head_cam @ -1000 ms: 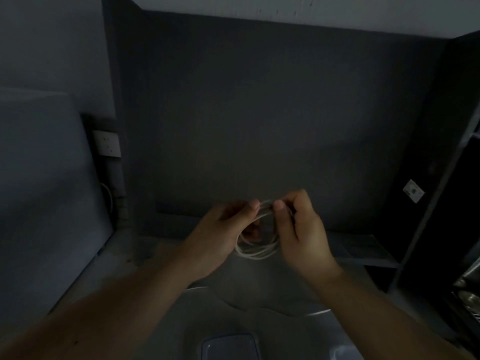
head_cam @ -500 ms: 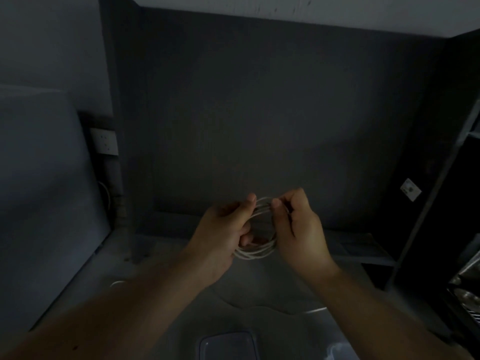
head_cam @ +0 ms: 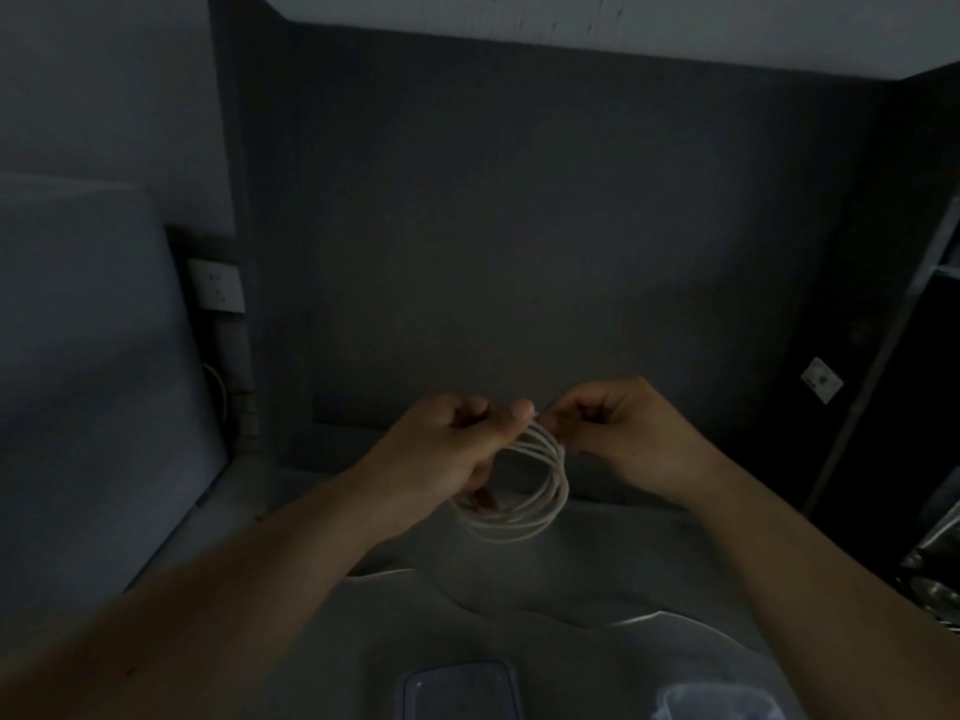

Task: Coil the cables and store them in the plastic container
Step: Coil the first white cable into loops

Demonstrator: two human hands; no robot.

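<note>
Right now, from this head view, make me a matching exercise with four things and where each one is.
Things:
1. white cable coil
2. wall socket
3. clear plastic container
4. left hand

Places:
A. bottom edge, on the table
B. far left, on the wall
C. held up between both hands
D. on the coil's left side

Pairs: 1-C, 2-B, 3-A, 4-D
</note>
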